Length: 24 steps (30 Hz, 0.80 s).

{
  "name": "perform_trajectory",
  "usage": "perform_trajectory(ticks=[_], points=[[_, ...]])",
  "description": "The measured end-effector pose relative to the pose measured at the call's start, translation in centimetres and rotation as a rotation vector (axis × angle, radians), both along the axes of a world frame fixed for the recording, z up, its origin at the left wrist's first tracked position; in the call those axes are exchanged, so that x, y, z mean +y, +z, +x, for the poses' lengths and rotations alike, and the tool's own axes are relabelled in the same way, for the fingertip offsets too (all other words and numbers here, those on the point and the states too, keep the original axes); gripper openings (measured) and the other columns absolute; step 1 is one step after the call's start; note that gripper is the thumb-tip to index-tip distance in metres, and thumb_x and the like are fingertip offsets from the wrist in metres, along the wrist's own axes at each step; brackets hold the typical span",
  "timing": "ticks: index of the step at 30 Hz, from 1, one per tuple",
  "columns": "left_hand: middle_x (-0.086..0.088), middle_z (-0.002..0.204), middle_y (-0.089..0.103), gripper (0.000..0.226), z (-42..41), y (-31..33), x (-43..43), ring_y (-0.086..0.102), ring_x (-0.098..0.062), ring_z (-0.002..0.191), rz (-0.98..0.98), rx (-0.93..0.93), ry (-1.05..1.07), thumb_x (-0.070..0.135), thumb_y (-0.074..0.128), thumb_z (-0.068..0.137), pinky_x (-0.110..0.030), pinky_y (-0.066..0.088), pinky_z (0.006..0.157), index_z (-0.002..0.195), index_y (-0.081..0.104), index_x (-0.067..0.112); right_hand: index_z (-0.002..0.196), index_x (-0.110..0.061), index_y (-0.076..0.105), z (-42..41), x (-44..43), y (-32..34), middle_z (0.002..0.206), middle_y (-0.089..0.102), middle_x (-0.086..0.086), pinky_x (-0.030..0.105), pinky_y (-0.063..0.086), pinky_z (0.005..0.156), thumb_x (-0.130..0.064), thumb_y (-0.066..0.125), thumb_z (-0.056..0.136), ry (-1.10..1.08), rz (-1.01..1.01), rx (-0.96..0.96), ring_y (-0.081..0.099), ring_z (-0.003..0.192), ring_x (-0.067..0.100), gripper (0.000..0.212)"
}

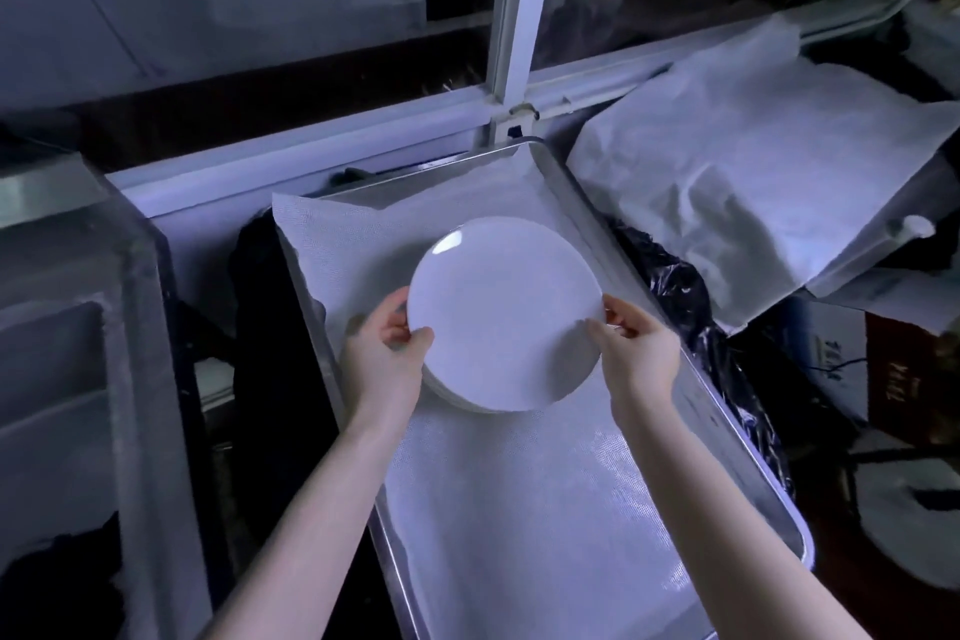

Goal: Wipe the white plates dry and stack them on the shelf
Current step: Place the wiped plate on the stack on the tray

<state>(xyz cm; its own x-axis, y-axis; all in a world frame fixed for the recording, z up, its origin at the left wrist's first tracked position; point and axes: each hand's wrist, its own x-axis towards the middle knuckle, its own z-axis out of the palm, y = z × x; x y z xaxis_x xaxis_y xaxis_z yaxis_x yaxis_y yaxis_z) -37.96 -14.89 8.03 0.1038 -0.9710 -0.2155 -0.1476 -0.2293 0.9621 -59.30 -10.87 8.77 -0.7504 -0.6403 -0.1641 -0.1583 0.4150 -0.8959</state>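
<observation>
A round white plate (504,312) is held flat between both hands over a metal tray (691,395). My left hand (382,359) grips its left rim with the thumb on top. On the right rim my right hand (641,353) pinches it the same way. Rims of more white plates (452,392) show just under the held one, stacked on the tray's white cloth lining (519,509). Whether the top plate touches the stack I cannot tell.
A crumpled white cloth (748,172) covers something at the right. A white window frame post (519,16) rises behind the tray. Grey bins (67,327) stand at the left. Black plastic (691,307) lies along the tray's right side.
</observation>
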Motion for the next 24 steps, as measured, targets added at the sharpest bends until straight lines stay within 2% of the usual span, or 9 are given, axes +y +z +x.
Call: perform_trajectory(ticks=[2, 6, 9, 11, 15, 17, 19, 21, 24], points=[[-0.007, 0.108, 0.067, 0.050, -0.3, -0.2, -0.3, 0.066, -0.013, 0.087, -0.025, -0.051, 0.026, 0.002, 0.067, 0.080, -0.036, 0.054, 0.090, 0.103, 0.067, 0.046, 0.088, -0.040, 0.054, -0.4, -0.5, 0.1, 0.066, 0.040, 0.007, 0.029, 0.033, 0.066, -0.005, 0.068, 0.072, 0.039, 0.004, 0.016, 0.034, 0.070, 0.014, 0.041], [-0.009, 0.104, 0.064, 0.056, -0.8, -0.2, -0.3, 0.062, -0.009, 0.078, -0.044, -0.133, 0.047, 0.002, 0.069, 0.078, -0.031, 0.053, 0.085, 0.093, 0.063, 0.055, 0.092, -0.006, 0.067, -1.0, -0.9, 0.1, 0.072, 0.051, 0.025, 0.037, 0.046, 0.065, -0.007, 0.071, 0.072, 0.059, 0.076, 0.110, 0.043, 0.066, 0.033, 0.020], [-0.009, 0.108, 0.063, 0.048, -1.2, -0.2, -0.1, 0.061, -0.006, 0.079, -0.043, -0.181, 0.074, 0.001, 0.067, 0.079, -0.024, 0.051, 0.084, 0.111, 0.067, 0.037, 0.090, -0.013, 0.075, -1.3, -0.8, 0.3, 0.069, 0.049, 0.011, 0.031, 0.041, 0.064, -0.008, 0.069, 0.074, 0.120, 0.085, 0.087, 0.043, 0.062, 0.019, 0.017], [-0.009, 0.115, 0.061, 0.047, -1.6, -0.3, -0.1, 0.061, -0.004, 0.085, -0.033, -0.170, 0.079, 0.001, 0.065, 0.080, -0.018, 0.048, 0.083, 0.117, 0.064, 0.029, 0.101, -0.018, 0.077, -1.8, -0.9, 0.4, 0.087, 0.056, 0.011, 0.030, 0.043, 0.076, -0.010, 0.072, 0.077, 0.155, 0.100, 0.058, 0.049, 0.070, 0.015, 0.026], [0.005, 0.124, 0.059, 0.048, -1.9, -0.5, -0.3, 0.056, -0.013, 0.114, 0.036, -0.109, 0.070, 0.011, 0.066, 0.080, -0.027, 0.044, 0.093, 0.123, 0.055, 0.030, 0.125, -0.021, 0.067, -2.4, -1.0, 0.5, 0.116, 0.058, 0.009, 0.033, 0.046, 0.091, -0.017, 0.075, 0.082, 0.204, 0.097, -0.013, 0.058, 0.088, 0.015, 0.044], [0.013, 0.124, 0.059, 0.055, -2.2, -0.2, -0.5, 0.056, -0.008, 0.114, 0.139, -0.045, 0.050, 0.028, 0.070, 0.074, -0.029, 0.046, 0.090, 0.125, 0.053, 0.036, 0.132, -0.019, 0.061, -2.6, -1.3, 0.3, 0.123, 0.057, 0.003, 0.034, 0.047, 0.091, -0.027, 0.074, 0.084, 0.260, 0.132, -0.084, 0.059, 0.101, 0.016, 0.049], [0.019, 0.111, 0.064, 0.040, -2.9, 0.2, -0.7, 0.060, -0.002, 0.103, 0.224, 0.050, 0.021, 0.036, 0.070, 0.073, -0.024, 0.045, 0.075, 0.109, 0.055, 0.042, 0.116, -0.021, 0.066, -2.5, -1.7, 0.0, 0.108, 0.062, -0.002, 0.035, 0.049, 0.081, -0.033, 0.070, 0.087, 0.333, 0.158, -0.156, 0.060, 0.099, 0.020, 0.032], [0.022, 0.101, 0.067, 0.030, -3.6, 0.1, -0.8, 0.062, 0.003, 0.095, 0.230, 0.109, 0.046, 0.030, 0.070, 0.081, -0.021, 0.044, 0.069, 0.104, 0.056, 0.042, 0.094, -0.026, 0.064, -2.1, -2.0, -0.3, 0.085, 0.061, -0.010, 0.032, 0.046, 0.070, -0.035, 0.068, 0.089, 0.334, 0.139, -0.206, 0.060, 0.087, 0.020, 0.012], [0.026, 0.095, 0.069, 0.031, -4.2, -0.3, -0.6, 0.064, 0.008, 0.086, 0.201, 0.164, 0.117, 0.024, 0.068, 0.085, -0.023, 0.046, 0.069, 0.108, 0.058, 0.042, 0.110, -0.024, 0.064, -1.2, -2.5, -1.1, 0.089, 0.062, -0.010, 0.037, 0.050, 0.080, -0.035, 0.069, 0.089, 0.249, 0.088, -0.318, 0.064, 0.094, 0.021, 0.025]])
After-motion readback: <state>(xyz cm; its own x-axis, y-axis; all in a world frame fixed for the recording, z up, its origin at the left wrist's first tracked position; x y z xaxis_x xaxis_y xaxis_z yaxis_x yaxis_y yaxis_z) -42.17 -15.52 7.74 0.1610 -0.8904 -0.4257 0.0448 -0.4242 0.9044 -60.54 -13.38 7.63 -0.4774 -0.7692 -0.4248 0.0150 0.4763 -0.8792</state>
